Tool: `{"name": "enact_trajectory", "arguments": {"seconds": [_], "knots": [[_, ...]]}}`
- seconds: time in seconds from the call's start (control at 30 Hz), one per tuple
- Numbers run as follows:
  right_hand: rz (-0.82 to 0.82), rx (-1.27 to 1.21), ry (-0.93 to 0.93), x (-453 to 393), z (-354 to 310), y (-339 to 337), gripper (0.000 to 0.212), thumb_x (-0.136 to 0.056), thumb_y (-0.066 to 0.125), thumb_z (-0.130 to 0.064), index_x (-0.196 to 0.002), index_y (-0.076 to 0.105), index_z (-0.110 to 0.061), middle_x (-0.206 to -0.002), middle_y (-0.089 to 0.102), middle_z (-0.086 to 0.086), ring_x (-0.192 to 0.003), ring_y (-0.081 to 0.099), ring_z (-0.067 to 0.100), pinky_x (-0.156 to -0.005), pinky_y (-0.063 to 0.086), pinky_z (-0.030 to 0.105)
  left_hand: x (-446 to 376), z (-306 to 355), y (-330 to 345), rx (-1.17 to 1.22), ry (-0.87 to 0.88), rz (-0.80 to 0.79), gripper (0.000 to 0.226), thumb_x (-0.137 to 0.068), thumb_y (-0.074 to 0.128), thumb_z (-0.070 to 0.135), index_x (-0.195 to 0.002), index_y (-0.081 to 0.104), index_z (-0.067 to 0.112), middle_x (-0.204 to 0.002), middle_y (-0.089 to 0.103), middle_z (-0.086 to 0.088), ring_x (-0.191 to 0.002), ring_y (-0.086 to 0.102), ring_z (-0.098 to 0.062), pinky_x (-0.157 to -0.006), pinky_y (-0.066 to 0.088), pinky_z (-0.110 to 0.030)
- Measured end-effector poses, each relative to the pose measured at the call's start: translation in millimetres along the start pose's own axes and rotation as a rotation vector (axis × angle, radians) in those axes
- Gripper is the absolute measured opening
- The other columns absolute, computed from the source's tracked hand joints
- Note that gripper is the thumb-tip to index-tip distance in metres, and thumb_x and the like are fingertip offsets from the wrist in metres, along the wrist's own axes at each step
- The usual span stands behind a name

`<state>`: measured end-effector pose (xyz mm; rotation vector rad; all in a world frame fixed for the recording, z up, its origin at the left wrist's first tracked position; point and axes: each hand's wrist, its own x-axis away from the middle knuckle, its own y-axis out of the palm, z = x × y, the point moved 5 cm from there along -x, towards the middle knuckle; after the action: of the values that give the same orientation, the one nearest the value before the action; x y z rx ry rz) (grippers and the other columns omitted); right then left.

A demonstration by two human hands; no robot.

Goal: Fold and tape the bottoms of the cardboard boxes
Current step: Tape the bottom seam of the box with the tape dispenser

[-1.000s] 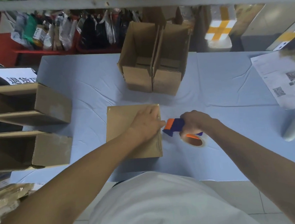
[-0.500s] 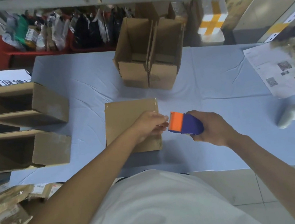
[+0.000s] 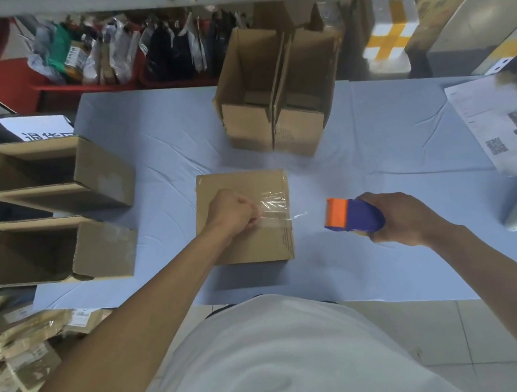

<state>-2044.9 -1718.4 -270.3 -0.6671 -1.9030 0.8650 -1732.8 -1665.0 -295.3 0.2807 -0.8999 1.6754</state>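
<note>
While the box (image 3: 258, 241) sits bottom-up on the blue worktop (image 3: 375, 149), the left hand (image 3: 231, 213), fingers curled, presses clear tape (image 3: 273, 212) onto it. The right hand (image 3: 400, 217) grips the tape dispenser (image 3: 352, 215) just right of the box, held apart from it.

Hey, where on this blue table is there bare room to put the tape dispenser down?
Bare blue cloth lies between the flat brown cardboard box and the white sheet of paper with QR codes, behind the right hand holding the orange and purple tape dispenser. Another patch lies left of the two upright open cardboard boxes. The table's left edge is crowded with two open boxes lying on their sides.
</note>
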Motion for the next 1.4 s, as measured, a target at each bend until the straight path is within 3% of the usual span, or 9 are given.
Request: {"name": "enact_trajectory", "arguments": {"seconds": [0.23,0.43,0.5,0.57,0.67,0.77,1.0,1.2,1.4], "knots": [[-0.062,0.052,-0.003,-23,3,9,0.047,-0.066,0.074,-0.025,-0.105,0.052,-0.037,-0.087,0.063,-0.014,-0.079,0.059,0.016,-0.055,0.036,0.021,-2,-4,8,-0.044,-0.078,0.019,0.006,-0.071,0.073,0.003,-0.072,0.074,-0.002,-0.065,0.072,-0.014,-0.067,0.074,-0.027,-0.073,0.062,-0.039],[-0.155,0.191,-0.001,-41,-15,19,0.04,-0.068,0.071,-0.024,-0.098,0.047,-0.034,-0.082,0.059,-0.011,-0.074,0.055,0.016,-0.052,0.032,0.023,9,34,7,-0.871,0.098,0.145,0.034,-0.072,0.077,0.043,-0.077,0.053,0.019,-0.081,0.054,0.001,-0.086,0.061,-0.024,-0.065,0.041,-0.028],[-0.161,0.24,-0.003,-49,-25,21,0.038,-0.068,0.07,-0.025,-0.097,0.045,-0.032,-0.081,0.058,-0.008,-0.072,0.055,0.018,-0.052,0.034,0.025,9,47,12,-0.987,0.211,0.131,0.023,-0.08,0.073,0.033,-0.093,0.061,0.019,-0.098,0.063,-0.001,-0.097,0.062,-0.026,-0.069,0.04,-0.03],[-0.162,0.293,-0.021,-55,-37,22,0.039,-0.067,0.07,-0.026,-0.099,0.046,-0.029,-0.083,0.059,-0.004,-0.072,0.057,0.02,-0.054,0.036,0.025,9,50,27,-0.837,0.36,-0.052,0.019,-0.092,0.06,0.025,-0.108,0.059,0.015,-0.111,0.061,-0.005,-0.1,0.058,-0.028,-0.076,0.042,-0.035],[-0.176,0.355,-0.023,-63,-54,25,0.041,-0.067,0.069,-0.027,-0.102,0.049,-0.025,-0.084,0.058,0.0,-0.073,0.059,0.022,-0.056,0.04,0.026,20,43,46,-0.434,0.316,-0.356,0.025,-0.088,0.061,0.036,-0.082,0.044,0.018,-0.083,0.046,0.002,-0.072,0.042,-0.019,-0.064,0.036,-0.033],[-0.22,0.397,0.031,-67,-74,33,0.033,-0.068,0.068,-0.026,-0.096,0.052,-0.023,-0.079,0.056,-0.001,-0.068,0.056,0.019,-0.057,0.042,0.026,13,34,53,-0.621,0.384,-0.297,0.028,-0.083,0.061,0.034,-0.078,0.036,0.021,-0.085,0.045,0.001,-0.073,0.042,-0.021,-0.061,0.034,-0.035],[-0.195,0.512,0.083,-72,-77,37,0.038,-0.07,0.071,-0.038,-0.101,0.059,-0.019,-0.076,0.054,-0.002,-0.064,0.053,0.018,-0.05,0.035,0.026,16,27,83,-1.368,0.619,-0.192,0.028,-0.1,0.044,0.025,-0.123,0.061,0.026,-0.148,0.02,-0.017,-0.123,0.037,-0.037,-0.085,0.038,-0.04],[0.041,0.153,0.256,-50,-35,29,0.056,-0.072,0.063,-0.072,-0.096,0.054,-0.022,-0.082,0.059,-0.001,-0.07,0.055,0.021,-0.059,0.039,0.027,17,22,85,-1.358,0.592,-0.116,0.029,-0.098,0.043,0.019,-0.11,0.069,0.025,-0.153,0.014,-0.016,-0.128,0.03,-0.038,-0.095,0.033,-0.041],[0.387,0.042,0.071,-49,-25,25,0.047,-0.091,0.059,-0.018,-0.134,0.041,-0.019,-0.105,0.059,0.008,-0.09,0.058,0.032,-0.062,0.04,0.032,25,18,77,-1.114,0.576,-0.099,0.025,-0.084,0.049,0.02,-0.1,0.068,0.022,-0.126,0.031,-0.009,-0.113,0.032,-0.032,-0.088,0.03,-0.036]]}}
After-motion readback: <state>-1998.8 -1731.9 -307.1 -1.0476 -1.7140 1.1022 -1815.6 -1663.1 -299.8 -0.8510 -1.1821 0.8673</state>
